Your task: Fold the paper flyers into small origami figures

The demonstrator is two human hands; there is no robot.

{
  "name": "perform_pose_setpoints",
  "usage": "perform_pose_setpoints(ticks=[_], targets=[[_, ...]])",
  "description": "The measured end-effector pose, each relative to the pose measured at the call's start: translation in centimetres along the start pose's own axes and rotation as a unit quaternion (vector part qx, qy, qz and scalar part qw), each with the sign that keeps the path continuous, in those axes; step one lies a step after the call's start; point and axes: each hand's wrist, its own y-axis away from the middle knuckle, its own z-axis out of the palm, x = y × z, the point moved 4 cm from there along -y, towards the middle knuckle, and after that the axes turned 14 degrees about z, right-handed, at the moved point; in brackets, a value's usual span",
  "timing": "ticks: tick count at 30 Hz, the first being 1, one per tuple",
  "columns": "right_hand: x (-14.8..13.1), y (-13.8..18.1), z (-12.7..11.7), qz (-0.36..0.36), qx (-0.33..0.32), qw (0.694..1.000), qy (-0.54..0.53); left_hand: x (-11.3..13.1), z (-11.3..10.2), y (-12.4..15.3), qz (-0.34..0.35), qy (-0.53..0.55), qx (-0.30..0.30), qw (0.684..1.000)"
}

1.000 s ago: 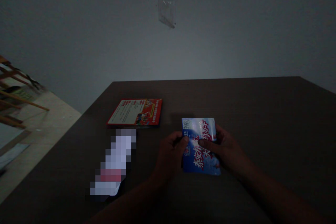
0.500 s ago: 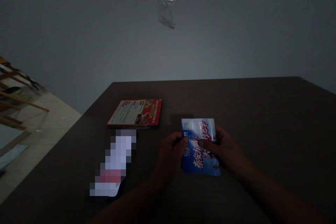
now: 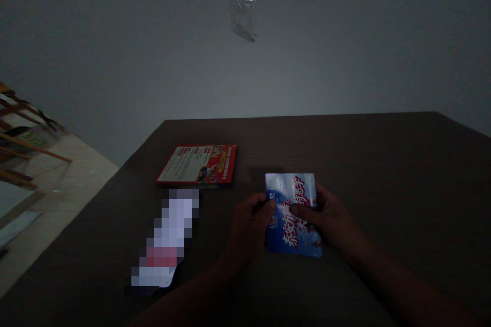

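Observation:
A blue and white printed leaflet (image 3: 287, 235) with large red-edged characters is held above the dark table, its short side toward me. My left hand (image 3: 251, 219) grips its left edge, thumb on top and fingers curled beneath. On the opposite edge, my right hand (image 3: 326, 212) pinches it with the thumb lying across the print. The fingers under the leaflet are hidden. Whether it is one sheet or several layers I cannot tell. To the left of my left hand lies a bright, pixelated long object (image 3: 169, 235), possibly a lit phone.
A red and cream printed leaflet or stack (image 3: 195, 164) lies on the dark table (image 3: 345, 148), behind the pixelated object. A pale wall (image 3: 326, 61) rises at the table's back, with a clear plastic bag (image 3: 244, 7) on it. Wooden furniture (image 3: 23, 138) stands at far left.
The blue leaflet is tilted very slightly differently, so glare now covers its corner code. Both hands keep their hold in nearly the same place.

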Motion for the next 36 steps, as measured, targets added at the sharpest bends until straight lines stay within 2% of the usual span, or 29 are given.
perform_pose_setpoints(ticks=[26, 36], targets=[[-0.14, 0.04, -0.05, 0.000, 0.019, 1.000, 0.022, -0.02, 0.06, 0.15, 0.000, 0.010, -0.002, 1.000], [-0.53, 0.30, 0.17, 0.002, 0.009, 1.000, -0.017, 0.80, 0.25, 0.17, 0.006, -0.001, -0.011, 1.000]])
